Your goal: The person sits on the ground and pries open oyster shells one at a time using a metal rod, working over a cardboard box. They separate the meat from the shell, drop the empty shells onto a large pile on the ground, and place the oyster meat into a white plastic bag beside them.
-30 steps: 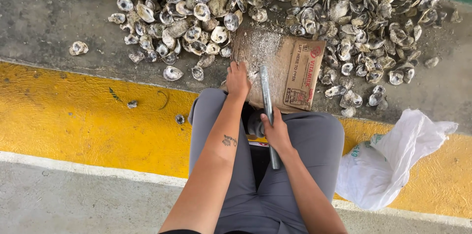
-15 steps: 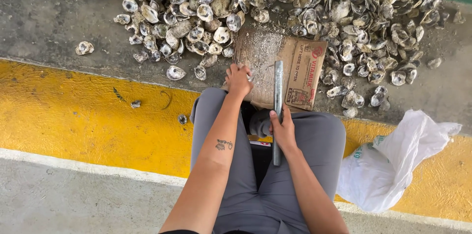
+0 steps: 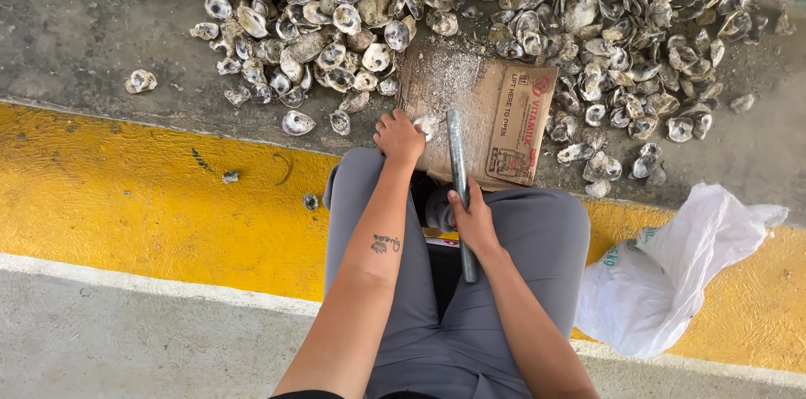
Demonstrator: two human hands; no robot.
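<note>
The left hand (image 3: 400, 135) pinches a single oyster (image 3: 427, 124) down on the cardboard (image 3: 483, 101), fingers curled over its near edge. The right hand (image 3: 472, 219) is closed in a full fist round the lower part of a metal bar (image 3: 458, 172), whose upper end points forward and lies just beside the oyster, close to the left fingertips.

The clear risk is those fingertips: they sit right next to the bar's tip, so a blow that lands a little off would likely catch them rather than the shell. The oyster is rounded and rough, so it may well skid or roll out from under a glancing hit. Shell edges look sharp, and fragments could fly back toward the bare forearms or knees. The cardboard already carries white grit (image 3: 445, 76) ahead of the grip, which may let the oyster slide, and the board rests unevenly against the shell pile (image 3: 336, 21), so it could shift under force.

Beyond the grip, heaped shells crowd the far and right edges of the cardboard, leaving little spare surface. A white plastic bag (image 3: 672, 281) lies to the right of the bar hand, on the yellow stripe (image 3: 126, 198). A few stray shells (image 3: 140, 80) sit well off to the left. Nothing lies between bar and oyster.
</note>
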